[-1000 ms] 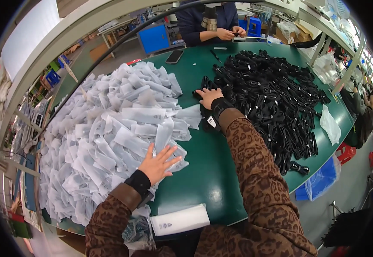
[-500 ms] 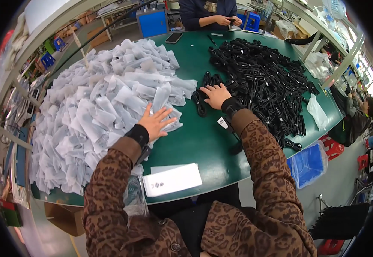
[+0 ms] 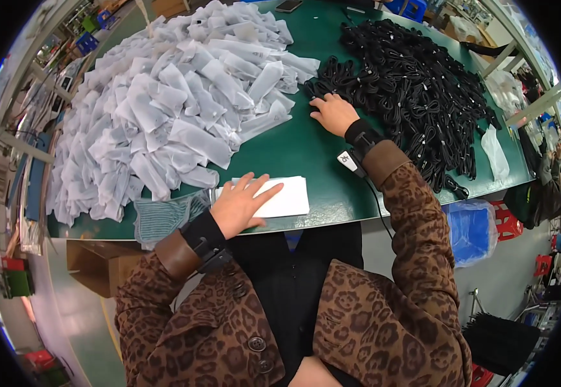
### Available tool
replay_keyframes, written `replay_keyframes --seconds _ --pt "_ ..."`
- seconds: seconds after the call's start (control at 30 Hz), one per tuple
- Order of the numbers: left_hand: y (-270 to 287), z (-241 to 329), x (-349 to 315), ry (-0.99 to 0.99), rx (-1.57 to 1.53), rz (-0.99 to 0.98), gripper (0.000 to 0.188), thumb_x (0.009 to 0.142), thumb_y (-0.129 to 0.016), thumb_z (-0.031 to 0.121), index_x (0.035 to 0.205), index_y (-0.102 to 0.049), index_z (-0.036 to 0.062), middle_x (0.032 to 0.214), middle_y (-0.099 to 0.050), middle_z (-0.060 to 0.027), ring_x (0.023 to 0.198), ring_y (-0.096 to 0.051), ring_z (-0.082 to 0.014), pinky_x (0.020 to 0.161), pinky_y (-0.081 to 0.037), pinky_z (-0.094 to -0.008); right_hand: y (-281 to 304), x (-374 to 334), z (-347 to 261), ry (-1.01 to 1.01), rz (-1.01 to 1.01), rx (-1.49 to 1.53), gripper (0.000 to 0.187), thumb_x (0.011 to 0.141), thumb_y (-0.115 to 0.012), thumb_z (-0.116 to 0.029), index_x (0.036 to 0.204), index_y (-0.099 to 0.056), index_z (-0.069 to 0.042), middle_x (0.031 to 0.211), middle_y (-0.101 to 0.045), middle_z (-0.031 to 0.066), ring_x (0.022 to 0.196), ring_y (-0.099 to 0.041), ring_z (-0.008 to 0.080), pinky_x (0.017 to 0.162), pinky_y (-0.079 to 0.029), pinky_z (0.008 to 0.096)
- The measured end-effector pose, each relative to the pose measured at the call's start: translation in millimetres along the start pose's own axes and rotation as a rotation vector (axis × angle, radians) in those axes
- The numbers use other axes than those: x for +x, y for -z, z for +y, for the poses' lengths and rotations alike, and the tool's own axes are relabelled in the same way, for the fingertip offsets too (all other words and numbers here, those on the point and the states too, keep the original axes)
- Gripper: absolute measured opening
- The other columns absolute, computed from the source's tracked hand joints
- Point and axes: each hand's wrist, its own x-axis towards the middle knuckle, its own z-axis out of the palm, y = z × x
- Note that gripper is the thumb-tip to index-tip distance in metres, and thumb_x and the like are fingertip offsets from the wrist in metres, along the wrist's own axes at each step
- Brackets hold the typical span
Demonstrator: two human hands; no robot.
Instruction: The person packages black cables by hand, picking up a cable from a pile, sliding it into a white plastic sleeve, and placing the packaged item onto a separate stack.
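Note:
My left hand (image 3: pixel 240 205) lies with its fingers spread over a stack of flat white sleeves (image 3: pixel 288 197) at the table's near edge. Nothing is gripped in it. At the near left edge of a heap of coiled black cables (image 3: pixel 416 97), my right hand (image 3: pixel 334 115) is palm down, fingers apart and fingertips by the outermost coils. No cable is lifted. A big pile of filled, frosted white bags (image 3: pixel 158 109) covers the left side of the table. A small white tag-like device (image 3: pixel 350 162) with a black cord hangs by my right wrist.
Over the front edge of the green table (image 3: pixel 264 151) lies a clear plastic bag with teal stripes (image 3: pixel 167 218). Below are a cardboard box (image 3: pixel 103 264) at left and a blue bin (image 3: pixel 467 232) at right. A phone (image 3: pixel 289 6) lies at the far edge.
My left hand has moved from beside the bag pile back toward me, onto the white sleeves. My right hand stays by the cables. The view has tilted down, and the person opposite is out of sight.

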Motion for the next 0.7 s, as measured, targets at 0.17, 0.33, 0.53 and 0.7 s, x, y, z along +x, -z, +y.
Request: replay_keyframes --seconds 0.17,0.33,0.53,0.7 --pt "-14 11 -7 -0.041 -0.038 0.229 0.086 0.076 -0.081 0.03 0.151 -0.039 0.0237 0.148 -0.041 -0.016 0.131 -0.044 -0.0352 0.102 -0.041 -0.0536 15 -4 -27 -0.008 -0.067 -0.026 0.026 0.082 -0.067 -0.017 0.104 -0.058 -0.005 0.089 -0.066 0.0196 0.085 -0.066 0.0379 0.072 -0.055 0.047" --pt "-12 -9 -55 0.106 -0.212 0.633 0.066 0.076 -0.081 0.021 0.136 -0.056 0.0104 0.132 -0.054 -0.0148 0.118 -0.051 -0.0353 0.096 -0.044 -0.0457 28 -57 -45 -0.038 -0.008 0.036 0.029 0.078 -0.06 -0.004 0.105 -0.049 -0.003 0.077 -0.063 0.0205 0.074 -0.064 0.0419 0.065 -0.051 0.0517" --pt "-50 -27 -133 0.541 -0.094 0.826 0.038 0.076 -0.077 0.01 0.111 -0.063 0.0045 0.109 -0.057 -0.0128 0.101 -0.054 -0.0341 0.088 -0.045 -0.0436 48 -124 -67 -0.159 0.156 0.327 0.034 0.084 -0.056 0.0 0.118 -0.05 0.0 0.078 -0.064 0.0192 0.068 -0.063 0.0362 0.061 -0.049 0.0433" --pt "-78 -44 -132 0.582 -0.105 0.763 0.029 0.077 -0.074 0.007 0.104 -0.062 0.0052 0.1 -0.056 -0.0114 0.098 -0.054 -0.0335 0.084 -0.044 -0.0441 61 -135 -106 -0.301 0.225 0.716 0.041 0.088 -0.062 -0.005 0.128 -0.053 -0.002 0.074 -0.059 0.0111 0.062 -0.055 0.0208 0.06 -0.045 0.0327"
